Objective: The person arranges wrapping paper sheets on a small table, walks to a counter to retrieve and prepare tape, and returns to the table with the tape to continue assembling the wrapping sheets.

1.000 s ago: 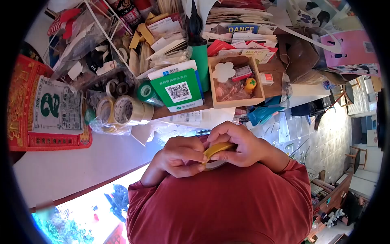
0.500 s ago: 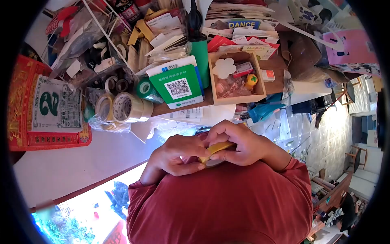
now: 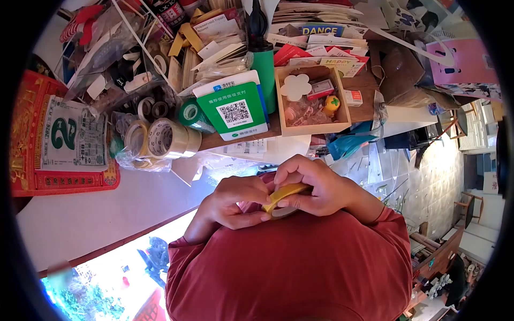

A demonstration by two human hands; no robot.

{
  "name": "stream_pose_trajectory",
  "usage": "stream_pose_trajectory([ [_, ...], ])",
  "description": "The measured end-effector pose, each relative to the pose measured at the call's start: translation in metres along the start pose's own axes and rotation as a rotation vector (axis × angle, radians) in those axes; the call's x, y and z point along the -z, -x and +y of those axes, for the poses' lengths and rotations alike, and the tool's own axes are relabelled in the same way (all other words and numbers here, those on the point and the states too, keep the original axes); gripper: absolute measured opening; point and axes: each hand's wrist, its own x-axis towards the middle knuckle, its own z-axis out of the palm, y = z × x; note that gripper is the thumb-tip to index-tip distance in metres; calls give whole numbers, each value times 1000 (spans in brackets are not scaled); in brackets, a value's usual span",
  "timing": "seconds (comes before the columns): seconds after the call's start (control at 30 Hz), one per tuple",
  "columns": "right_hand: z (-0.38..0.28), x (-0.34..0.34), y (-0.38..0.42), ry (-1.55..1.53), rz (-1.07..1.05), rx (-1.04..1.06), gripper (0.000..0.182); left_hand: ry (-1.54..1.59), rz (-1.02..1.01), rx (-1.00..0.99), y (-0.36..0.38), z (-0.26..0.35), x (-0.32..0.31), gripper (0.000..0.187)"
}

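Between both hands, close to the chest of the red shirt point(image 3: 289, 267), is a roll of yellow tape point(image 3: 272, 205). My left hand point(image 3: 235, 202) grips its left side, thumb and fingers closed on the edge. On the right side, my right hand point(image 3: 311, 186) pinches the roll, with the thumb along its near face and the index finger bent over the top. The roll is tilted, so part of its pale inner ring shows. Fingers cover the rest of it.
Ahead stand a green QR-code sign point(image 3: 234, 111), clear tape rolls point(image 3: 166, 139) in plastic, and a wooden box point(image 3: 316, 130) of small items. A red calendar point(image 3: 75, 181) lies at left on the white tabletop point(image 3: 107, 214). Cards point(image 3: 342, 67) crowd the back.
The tape roll has turned slightly between my fingers, and more of its yellow side and inner ring shows. Both hands keep nearly the same place and grip.
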Motion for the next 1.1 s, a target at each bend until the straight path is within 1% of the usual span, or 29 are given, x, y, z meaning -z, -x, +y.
stream_pose_trajectory([
  [0.1,2,-1,1,-1,-10,11,38,-6,-45,7,3,1,4,32],
  [0.23,-4,0,1,21,-4,-12,37,12,-31,5,6,-1,3,31],
  [0.3,-5,0,2,36,-9,-28,37,-70,-111,-41,5,-3,5,31],
  [0.33,-3,-1,3,35,-12,-33,37,-70,-108,-41,5,-1,3,31],
  [0.4,-3,-1,3,36,-15,-37,37,5,-19,52,5,3,0,28],
  [0.5,-6,-2,5,60,-14,12,36,-33,11,64,3,10,2,27],
  [0.53,-7,-2,6,44,-17,5,36,-33,12,63,5,8,3,27],
  [0.6,-8,-3,8,29,-20,-2,36,-70,-3,-48,7,2,5,25],
  [0.7,-10,-5,9,97,-2,26,37,-91,24,3,11,4,3,27],
  [0.8,-11,-5,9,113,-21,43,37,-100,26,-34,10,3,2,24],
  [0.9,-20,-5,8,188,-42,-14,35,-174,-22,-30,7,9,3,20],
  [0.97,-21,-5,8,272,-60,56,34,-225,-28,-50,7,11,2,19],
  [1.0,-20,-5,9,272,-62,53,34,-277,-38,-71,7,11,1,18],
  [1.1,-15,-6,10,299,-41,94,34,-272,-51,-36,11,9,0,17],
])
